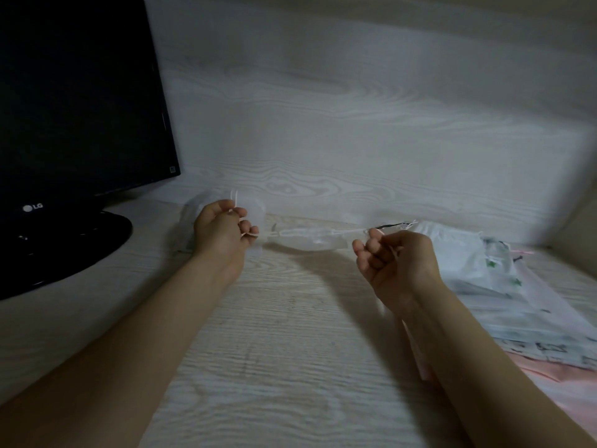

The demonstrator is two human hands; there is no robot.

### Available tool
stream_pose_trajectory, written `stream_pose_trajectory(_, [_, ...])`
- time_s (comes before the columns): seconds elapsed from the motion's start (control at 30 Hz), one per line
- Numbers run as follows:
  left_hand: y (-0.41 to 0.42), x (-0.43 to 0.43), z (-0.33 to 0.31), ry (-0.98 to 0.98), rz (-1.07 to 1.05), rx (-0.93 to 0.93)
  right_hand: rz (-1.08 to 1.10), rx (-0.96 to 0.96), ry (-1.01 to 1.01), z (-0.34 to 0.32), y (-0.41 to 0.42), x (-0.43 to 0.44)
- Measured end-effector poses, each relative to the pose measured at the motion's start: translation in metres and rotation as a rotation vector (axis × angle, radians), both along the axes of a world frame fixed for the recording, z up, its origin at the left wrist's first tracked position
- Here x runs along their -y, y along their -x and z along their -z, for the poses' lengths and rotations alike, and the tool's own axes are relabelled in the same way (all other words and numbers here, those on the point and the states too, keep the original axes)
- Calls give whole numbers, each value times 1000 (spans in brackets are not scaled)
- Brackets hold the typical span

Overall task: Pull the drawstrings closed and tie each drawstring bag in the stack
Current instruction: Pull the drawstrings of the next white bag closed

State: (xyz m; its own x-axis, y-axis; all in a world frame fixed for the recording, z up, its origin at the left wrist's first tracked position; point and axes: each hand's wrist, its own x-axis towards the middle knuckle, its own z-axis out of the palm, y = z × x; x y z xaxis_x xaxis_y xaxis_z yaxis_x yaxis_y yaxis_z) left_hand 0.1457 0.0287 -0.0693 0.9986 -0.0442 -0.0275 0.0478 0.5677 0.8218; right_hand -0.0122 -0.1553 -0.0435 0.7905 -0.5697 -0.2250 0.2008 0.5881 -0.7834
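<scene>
You are seeing only one readable mark, the white "LG" logo (33, 207), which is sitting on the lower bezel of the black monitor (80, 101) standing on the table (274, 367) at your left.

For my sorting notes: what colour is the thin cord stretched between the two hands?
White; the thin drawstring cord shows best in the head view.

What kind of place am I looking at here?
Probably a home desk or small work nook: an LG monitor stands on a pale wood-grain desk, with a stack of drawstring bags at the right.
</scene>
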Motion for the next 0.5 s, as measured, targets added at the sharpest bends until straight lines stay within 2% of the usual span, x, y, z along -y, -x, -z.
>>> stream_pose_trajectory(0.2, [12,1,1,-267,96,206,-39,90,52,4,-5,5])
stream_pose_trajectory(0.3, [15,2,1,-377,150,252,-76,82,131,7,-6,3])
stream_pose_trajectory(0.4, [18,5,0,-318,227,199,-136,12,312,8,-6,0])
stream_pose_trajectory(0.5, [19,4,0,-255,269,196,-31,-64,546,8,-4,-7])
